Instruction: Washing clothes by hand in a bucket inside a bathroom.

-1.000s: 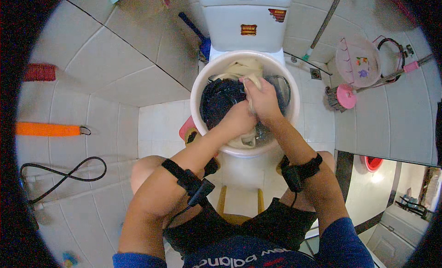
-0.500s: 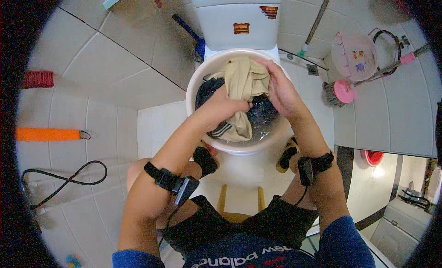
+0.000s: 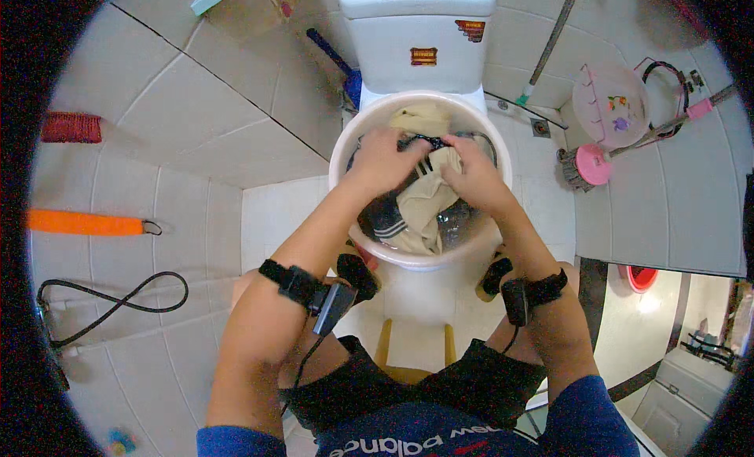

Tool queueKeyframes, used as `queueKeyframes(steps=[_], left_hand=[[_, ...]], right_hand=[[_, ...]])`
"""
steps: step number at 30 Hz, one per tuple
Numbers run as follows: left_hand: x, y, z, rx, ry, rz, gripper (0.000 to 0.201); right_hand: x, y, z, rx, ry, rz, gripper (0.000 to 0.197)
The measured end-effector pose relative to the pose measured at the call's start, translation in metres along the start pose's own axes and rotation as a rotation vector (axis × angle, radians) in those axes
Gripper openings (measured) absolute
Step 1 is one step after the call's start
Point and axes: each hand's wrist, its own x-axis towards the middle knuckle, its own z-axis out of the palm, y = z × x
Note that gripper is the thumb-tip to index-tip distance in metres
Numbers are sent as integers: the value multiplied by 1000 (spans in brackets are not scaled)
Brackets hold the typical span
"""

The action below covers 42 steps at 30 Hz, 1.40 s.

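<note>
A wet beige and dark garment (image 3: 425, 201) with pale stripes along its edges lies bunched in a round whitish basin (image 3: 338, 170) that holds water. Toward the far side of the basin, my left hand (image 3: 382, 162) pinches a dark strip of the cloth. My right hand (image 3: 477, 177) grips the same strip a little to the right, thumb and fingers closed on it. Both hands are low, close to the water, with the beige folds hanging between and below them. Part of the dark cloth is under water and hard to make out.
Behind the basin stands a white toilet (image 3: 416, 33). A blue brush (image 3: 353, 86) leans at its left. A pink-backed brush (image 3: 591, 166) and a clear basin (image 3: 609, 105) are on the right. An orange handle (image 3: 86, 223) and black hose (image 3: 118, 305) hang on the left wall.
Both hands have lowered the beige cloth into the basin and shifted their grip to a dark strip of it. More of the striped edges shows now. The whole view has moved slightly.
</note>
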Motion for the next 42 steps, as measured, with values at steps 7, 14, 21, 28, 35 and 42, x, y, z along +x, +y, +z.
queueKeyframes(steps=[7,14,21,28,35,42], left_hand=[[24,-61,32,257,190,-202,52],[15,-46,3,-109,94,-369,39],[-8,6,-38,-299,427,-136,31],[-38,24,-72,-1156,444,-59,34],[-47,28,-81,-1379,210,54,33],[-33,20,-45,-593,-60,-19,32]], right_hand=[[-8,18,19,-434,66,-50,75],[-9,10,-1,-103,-51,22,79],[5,15,-21,17,133,29,72],[6,-17,-6,221,153,-12,73],[5,-45,9,358,-96,-273,92],[8,-42,9,299,-135,-197,76]])
